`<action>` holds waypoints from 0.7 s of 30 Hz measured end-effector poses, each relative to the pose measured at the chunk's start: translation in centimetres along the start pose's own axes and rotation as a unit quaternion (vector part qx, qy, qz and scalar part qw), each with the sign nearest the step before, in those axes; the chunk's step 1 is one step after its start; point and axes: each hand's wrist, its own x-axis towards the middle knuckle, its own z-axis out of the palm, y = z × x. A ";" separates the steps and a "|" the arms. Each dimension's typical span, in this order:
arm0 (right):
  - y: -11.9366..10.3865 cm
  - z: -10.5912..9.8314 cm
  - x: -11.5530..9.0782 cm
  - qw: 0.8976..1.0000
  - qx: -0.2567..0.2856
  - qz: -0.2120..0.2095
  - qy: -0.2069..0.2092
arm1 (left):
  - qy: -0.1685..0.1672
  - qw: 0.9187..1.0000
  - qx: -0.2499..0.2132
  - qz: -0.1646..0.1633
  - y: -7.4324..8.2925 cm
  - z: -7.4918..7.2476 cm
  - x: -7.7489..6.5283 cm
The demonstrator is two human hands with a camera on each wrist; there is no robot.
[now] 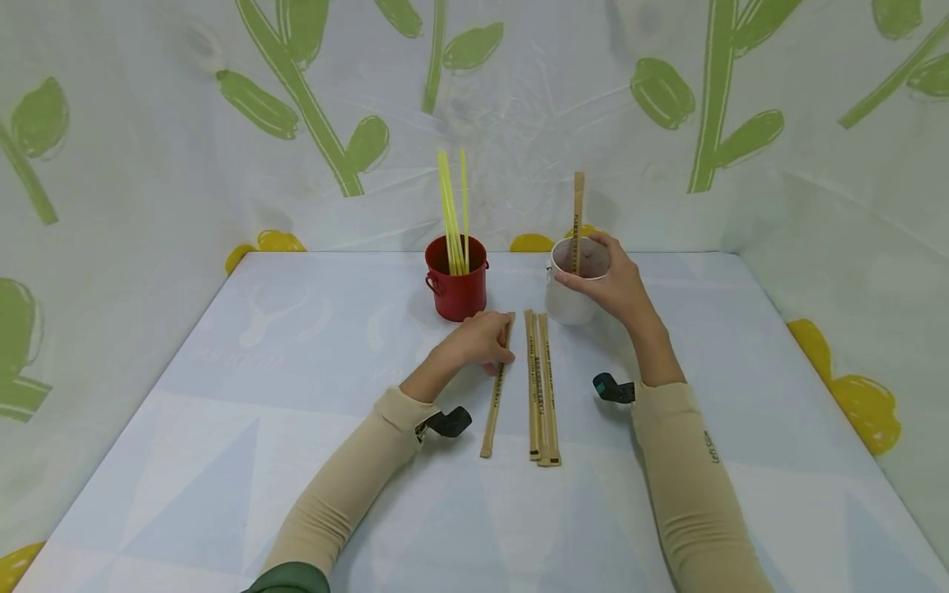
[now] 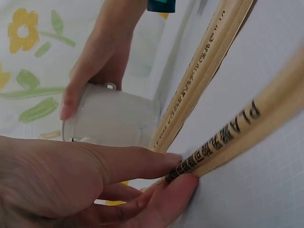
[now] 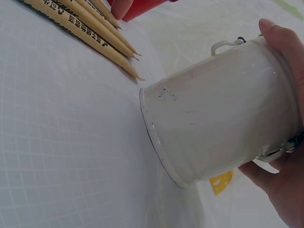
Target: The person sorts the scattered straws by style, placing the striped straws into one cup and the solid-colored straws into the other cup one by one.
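My left hand (image 1: 478,339) pinches a paper-wrapped straw (image 1: 495,412) between thumb and fingers near its far end; dark print runs along the wrapper in the left wrist view. With my right hand (image 1: 621,284) I grip the rim of a white bucket (image 1: 569,303), thumb and fingers spread around it. One wrapped straw (image 1: 578,202) stands upright inside that bucket. Between my hands, several more wrapped straws (image 1: 544,395) lie side by side on the table. The right wrist view shows the side of the white bucket (image 3: 218,109) and its wire-handle lugs.
Left of the white bucket stands a red bucket (image 1: 460,298) holding several yellow straws (image 1: 449,210). Both buckets are near the back edge of the pale table (image 1: 296,346). Leaf-patterned sheeting (image 1: 534,99) rises behind and at both sides.
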 end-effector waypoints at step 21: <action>0.0 0.1 0.1 1.000 0.000 0.004 0.000 | 0.002 1.000 -0.023 -0.017 -0.3 -0.2 0.0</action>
